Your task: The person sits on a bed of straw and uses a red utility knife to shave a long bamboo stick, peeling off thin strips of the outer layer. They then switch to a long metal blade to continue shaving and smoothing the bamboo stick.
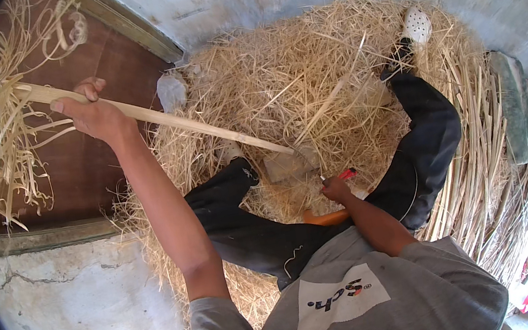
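A long pale strip [204, 128], bamboo by its look, slants from the upper left down to the middle. My left hand [98, 114] grips it near its raised end, where a bunch of curly shavings [4, 128] hangs. The strip's lower end lies over a flat grey-brown block [281, 168] between my legs. In my right hand [336, 190] is a knife with a red and black handle [347, 174]. Its thin, seemingly curved blade reaches up beside the strip's lower end; whether blade and strip touch, I cannot tell.
Straw-like shavings [264, 76] cover the floor around my legs. Long thin strips [471, 134] are piled at the right, beside a grey-green slab [513, 107]. An orange piece [326, 218] shows beneath me. A brown door panel [73, 166] and walls stand close by.
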